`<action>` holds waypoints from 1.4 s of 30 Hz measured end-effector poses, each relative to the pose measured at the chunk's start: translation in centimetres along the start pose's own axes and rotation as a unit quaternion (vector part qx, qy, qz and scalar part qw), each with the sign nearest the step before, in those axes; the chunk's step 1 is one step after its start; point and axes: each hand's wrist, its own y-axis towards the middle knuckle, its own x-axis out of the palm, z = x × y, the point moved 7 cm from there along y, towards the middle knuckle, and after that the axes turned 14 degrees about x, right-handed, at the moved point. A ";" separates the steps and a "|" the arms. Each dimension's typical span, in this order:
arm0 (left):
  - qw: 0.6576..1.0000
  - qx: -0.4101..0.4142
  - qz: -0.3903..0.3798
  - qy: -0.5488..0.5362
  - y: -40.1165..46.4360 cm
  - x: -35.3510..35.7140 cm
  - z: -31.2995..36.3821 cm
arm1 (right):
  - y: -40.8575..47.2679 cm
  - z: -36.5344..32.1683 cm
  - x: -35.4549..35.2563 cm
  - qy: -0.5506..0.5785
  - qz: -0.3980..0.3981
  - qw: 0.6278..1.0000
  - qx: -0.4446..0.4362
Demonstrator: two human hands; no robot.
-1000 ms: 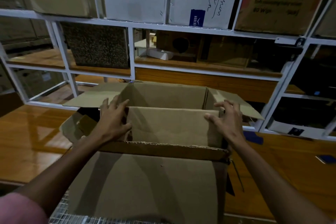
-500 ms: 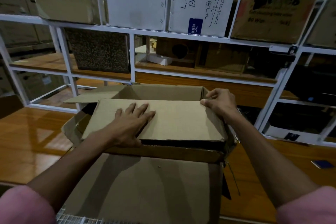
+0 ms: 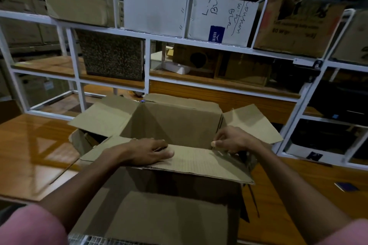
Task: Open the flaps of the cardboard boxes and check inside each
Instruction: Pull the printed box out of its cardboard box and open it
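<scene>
Standing open on the wooden desk [image 3: 37, 145], the box [image 3: 159, 211] sits directly under both hands, its brown inside walls in shadow and nothing plainly visible within. The near flap [image 3: 199, 165] is folded toward the person and lies roughly flat over the front edge. The left hand [image 3: 148, 152] rests on the left part of this flap, palm down with fingers bent over its inner edge, pressing it rather than clenching round it. The right hand [image 3: 233, 141] is at the flap's right end, by the box's near right corner, fingers curled and thumb tip pinching the cardboard edge there. Beyond the left hand the left flap [image 3: 103, 117] is spread outward and slightly up; beyond the right hand the right flap [image 3: 253, 123] is spread outward too. The far flap [image 3: 179, 99] shows only as a strip past the back wall. Pink sleeves [image 3: 29, 226] show at the bottom corners. Behind the box, past both hands, stands a white metal rack [image 3: 146, 65] with wooden shelves carrying more cardboard boxes; one white box [image 3: 223, 18] above the right hand has handwriting and a blue label. To the right of the right hand, a small dark card [image 3: 346, 186] lies on the desk.
</scene>
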 end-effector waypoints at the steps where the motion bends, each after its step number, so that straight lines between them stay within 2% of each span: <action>1: 0.999 -0.017 0.019 0.024 0.4 0.0 -0.6 | 0.2 -0.3 0.2 -0.006 -0.009 1.000 -0.010; 3: 0.994 -0.045 0.070 0.077 1.5 -0.1 -1.5 | 0.7 -0.6 0.0 -0.003 -0.019 1.000 -0.024; 6: 0.987 -0.068 0.114 0.092 2.5 -0.1 -2.2 | 2.0 -0.6 -0.6 -0.002 -0.019 0.999 -0.040; 10: 0.981 -0.086 0.128 0.117 3.0 0.6 -3.0 | 4.4 -0.5 -0.9 -0.002 0.010 0.999 -0.054; 14: 0.978 -0.094 0.125 0.138 3.4 1.3 -3.8 | 7.1 1.6 0.6 -0.005 0.029 0.999 -0.020; 19: 0.980 -0.103 0.116 0.127 4.3 1.3 -4.4 | 7.7 2.8 2.3 -0.107 0.098 0.989 -0.041; 21: 0.979 -0.104 0.123 0.126 4.2 1.0 -4.1 | 6.5 2.7 2.2 -0.067 0.086 0.992 -0.059; 23: 0.975 -0.104 0.138 0.140 4.1 0.5 -3.4 | 4.6 2.8 1.6 0.022 0.081 0.994 -0.070; 25: 0.966 -0.077 0.172 0.175 4.5 -0.4 -1.4 | 2.2 3.3 0.9 0.089 0.113 0.986 -0.083; 29: 0.960 0.062 0.219 0.161 7.2 -0.1 6.8 | -2.1 6.4 0.1 0.165 0.200 0.963 -0.068; 34: 0.936 0.185 0.254 0.160 11.0 2.1 17.1 | -6.1 13.2 -1.2 0.185 0.311 0.932 -0.020; 37: 0.916 0.234 0.277 0.170 13.1 3.8 21.8 | -8.0 18.0 -1.9 0.194 0.345 0.918 0.022; 42: 0.909 0.290 0.245 0.173 16.8 7.6 28.3 | -11.1 26.0 -2.1 0.195 0.361 0.909 0.073</action>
